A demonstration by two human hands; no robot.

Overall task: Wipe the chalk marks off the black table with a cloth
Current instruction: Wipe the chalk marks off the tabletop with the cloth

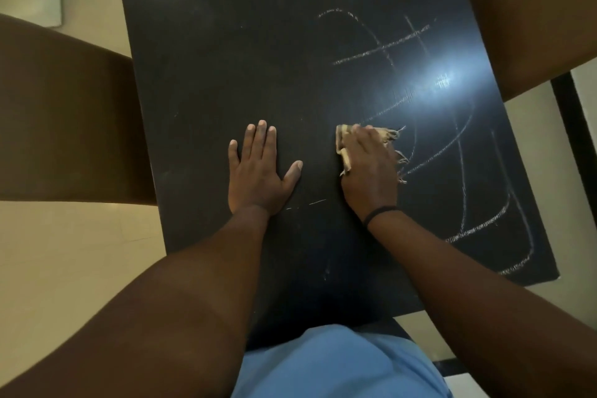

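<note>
- A soft, frayed cloth (347, 144) was pressed flat under the right hand (370, 168), fingers curled over it, beside chalk marks (452, 139) towards the desk's (200, 58) right edge.
- The left hand (258, 171) was laid open on the desk.
- The light, limp cloth was judged best bunched under the palm.

Plain indoor room: black table (226, 42), brown chairs (64, 113) (two), cream floor (64, 268).

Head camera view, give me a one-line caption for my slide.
Right hand presses a frayed cloth onto the black table beside remaining chalk marks; left hand rests flat.
</note>
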